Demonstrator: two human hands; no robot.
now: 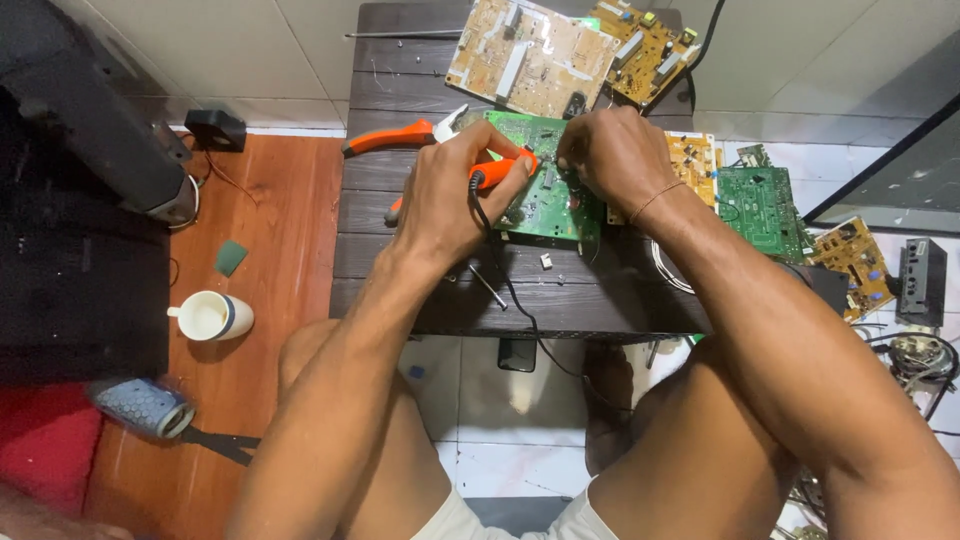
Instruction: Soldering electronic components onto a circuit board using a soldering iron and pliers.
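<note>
Left hand (455, 195) wrapped around an orange soldering iron (503, 170) — right hand (615, 155) (fingers bunched, grip unclear) on the green circuit board (545, 205).

dark wooden table (400, 190): green circuit board (545, 205), orange pliers (395, 137), tan board (525, 55).

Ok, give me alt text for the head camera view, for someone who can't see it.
Seen from above, a seated person's left hand holds an orange soldering iron to a green circuit board on a dark wooden table, while the right hand rests on the board. Orange-handled pliers and more boards lie on the table; a white mug sits on the floor.
</note>
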